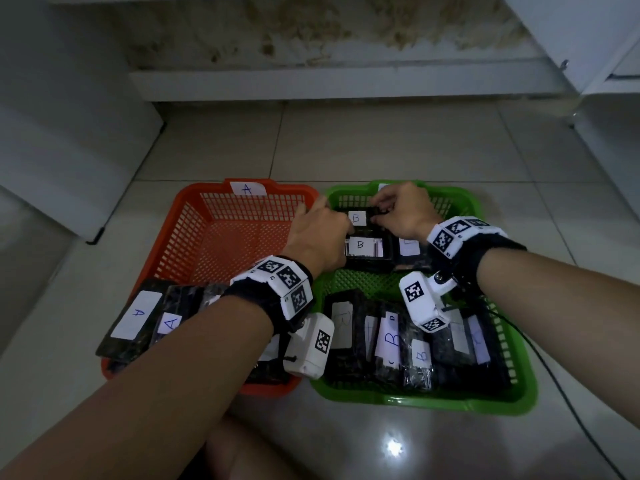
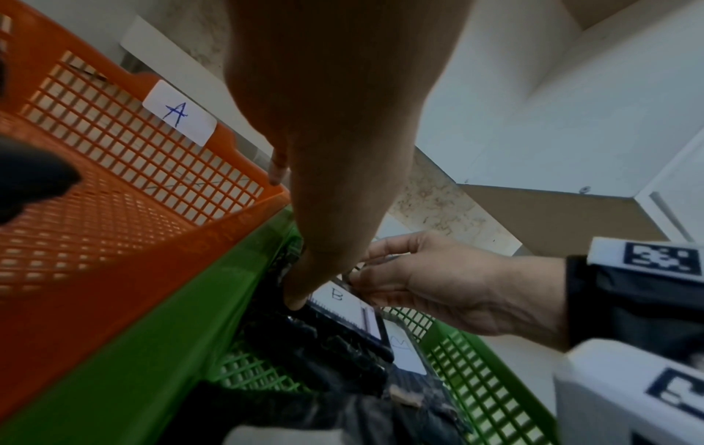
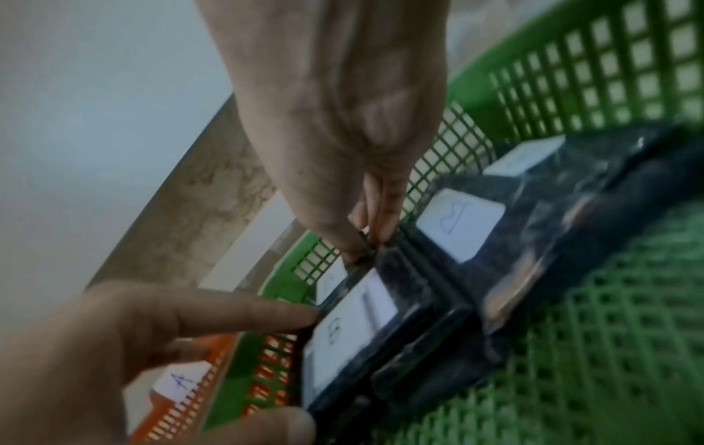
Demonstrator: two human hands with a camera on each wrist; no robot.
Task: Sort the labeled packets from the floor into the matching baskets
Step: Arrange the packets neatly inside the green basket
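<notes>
A black packet labelled B (image 1: 375, 213) lies on other B packets (image 1: 360, 244) at the far end of the green basket (image 1: 415, 400). My right hand (image 1: 384, 213) pinches its far edge with curled fingertips, as the right wrist view shows (image 3: 366, 238). My left hand (image 1: 325, 223) touches the packet's (image 3: 354, 316) left end with straight fingers (image 3: 266, 313). The orange basket (image 1: 207, 192), tagged A, stands to the left, with A packets (image 1: 136, 315) at its near end. More B packets (image 1: 391, 337) fill the green basket's near end.
The two baskets sit side by side on pale floor tiles (image 1: 381, 143). A stained wall with a low white ledge (image 1: 311, 84) runs behind them. White cabinets (image 1: 588, 46) stand at the right. A black cable (image 1: 561, 386) trails past the green basket's right side.
</notes>
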